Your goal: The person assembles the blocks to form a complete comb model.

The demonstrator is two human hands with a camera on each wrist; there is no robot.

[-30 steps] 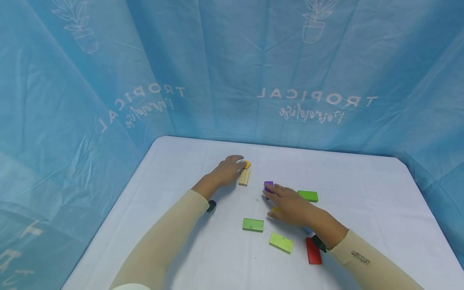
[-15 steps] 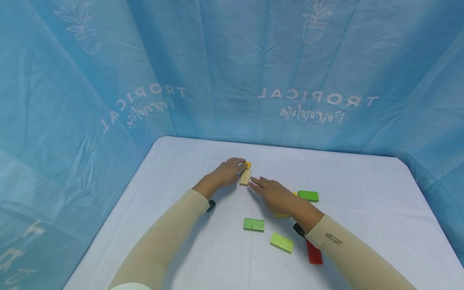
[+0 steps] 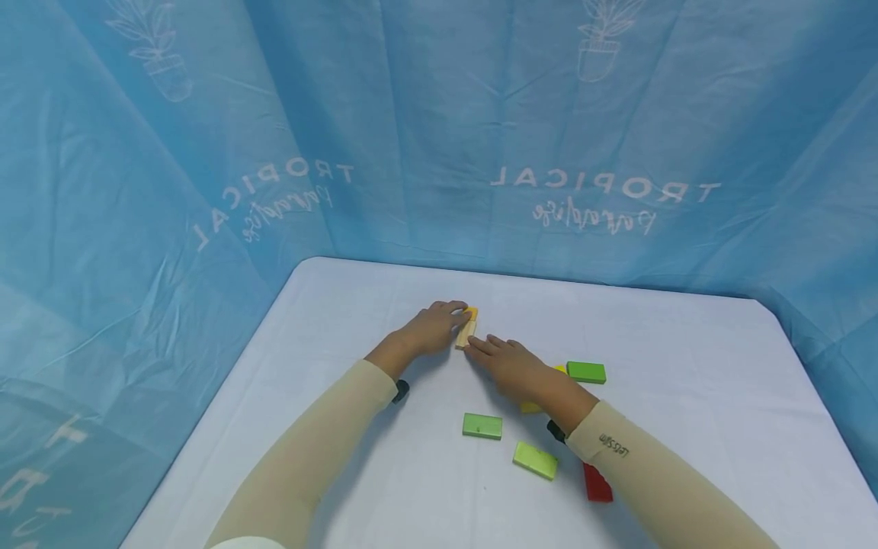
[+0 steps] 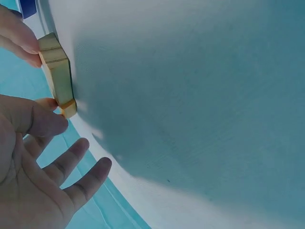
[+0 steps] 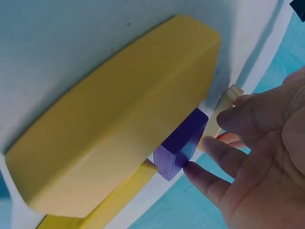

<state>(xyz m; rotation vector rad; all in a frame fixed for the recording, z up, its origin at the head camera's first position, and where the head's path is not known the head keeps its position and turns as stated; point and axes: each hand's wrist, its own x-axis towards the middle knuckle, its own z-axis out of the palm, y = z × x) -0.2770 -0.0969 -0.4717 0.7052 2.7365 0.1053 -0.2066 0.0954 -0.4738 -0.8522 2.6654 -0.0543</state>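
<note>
Right hand (image 3: 511,369) has moved from purple block (image 5: 180,147) to wooden block (image 3: 465,335).

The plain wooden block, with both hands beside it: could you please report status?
Left hand at orange block; right hand touching plain wooden block. Blocks lie end to end. Purple block near right hand, but not between hands.

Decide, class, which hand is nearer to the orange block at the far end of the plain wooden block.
Left. The left hand touches the orange block; the right hand is farther off, by the near end of the plain wooden block.
</note>
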